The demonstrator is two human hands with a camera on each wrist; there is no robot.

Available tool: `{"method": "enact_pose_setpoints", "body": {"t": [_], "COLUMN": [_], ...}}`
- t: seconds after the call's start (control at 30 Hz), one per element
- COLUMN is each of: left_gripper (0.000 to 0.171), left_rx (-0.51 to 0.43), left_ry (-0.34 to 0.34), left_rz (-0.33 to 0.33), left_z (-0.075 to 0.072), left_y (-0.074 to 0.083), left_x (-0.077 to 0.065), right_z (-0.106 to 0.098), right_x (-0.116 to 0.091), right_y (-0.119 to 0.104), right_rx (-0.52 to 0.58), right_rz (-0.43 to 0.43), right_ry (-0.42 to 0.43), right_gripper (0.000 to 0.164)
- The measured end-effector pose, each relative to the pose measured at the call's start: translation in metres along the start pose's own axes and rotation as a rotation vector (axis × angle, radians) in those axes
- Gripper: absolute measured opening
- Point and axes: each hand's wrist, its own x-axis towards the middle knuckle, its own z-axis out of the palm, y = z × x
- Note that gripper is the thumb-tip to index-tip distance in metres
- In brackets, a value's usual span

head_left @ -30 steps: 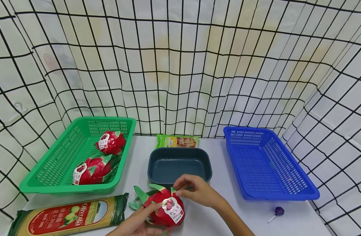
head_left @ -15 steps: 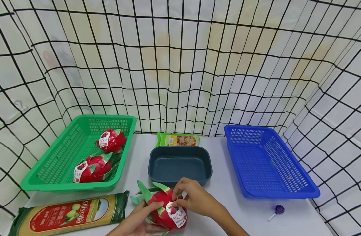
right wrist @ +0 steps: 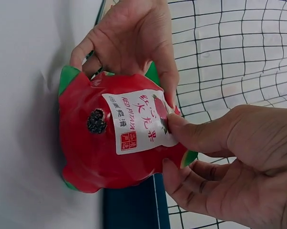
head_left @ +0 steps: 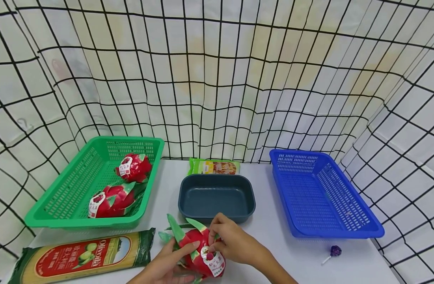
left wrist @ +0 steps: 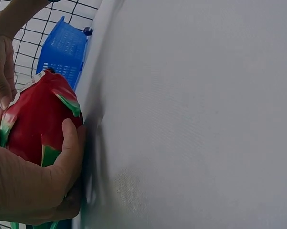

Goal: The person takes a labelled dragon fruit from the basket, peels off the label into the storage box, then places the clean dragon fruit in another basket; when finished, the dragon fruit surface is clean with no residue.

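Observation:
A red dragon fruit with green-tipped scales and a white printed label is between my hands at the front of the table. My left hand grips it from the left, with the thumb on top and the other fingers around its side, as the left wrist view shows too. At the label's upper edge, the thumb and curled fingers of my right hand pinch. In the right wrist view, that thumb lies on the label's edge, and the other fingertips are against the fruit just below.
A green basket holds two labelled dragon fruits at left. A pasta pack lies before it. Behind my hands stand a dark teal bin and a green food packet. A blue basket and a lollipop are at right.
My right hand has gone from the fruit's upper scale down to the label's edge and pinches there. The fruit has turned slightly in my left hand, its label shifting a little right and down.

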Motion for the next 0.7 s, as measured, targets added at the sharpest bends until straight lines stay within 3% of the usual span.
{"method": "enact_pose_setpoints", "body": {"t": [0.17,0.37,0.5,0.7], "left_gripper": [0.092,0.091,0.091,0.092], "left_rx": [0.012,0.025,0.035,0.023], "left_ry": [-0.01,-0.016,-0.026,-0.025], "left_rz": [-0.011,-0.012,-0.008,-0.003], "left_z": [-0.001,-0.004,-0.005,-0.006], "left_y": [0.002,0.002,0.002,0.002], "left_x": [0.003,0.005,0.006,0.008], "right_z": [0.0,0.002,0.005,0.013], "right_x": [-0.001,-0.003,-0.004,-0.006], "right_y": [0.0,0.0,0.0,0.0], "right_rx": [-0.056,-0.012,-0.04,-0.177], "right_rz": [-0.028,-0.001,-0.002,-0.08], "right_ry": [0.008,0.036,0.059,0.182], "right_gripper": [0.015,0.015,0.013,0.013]}}
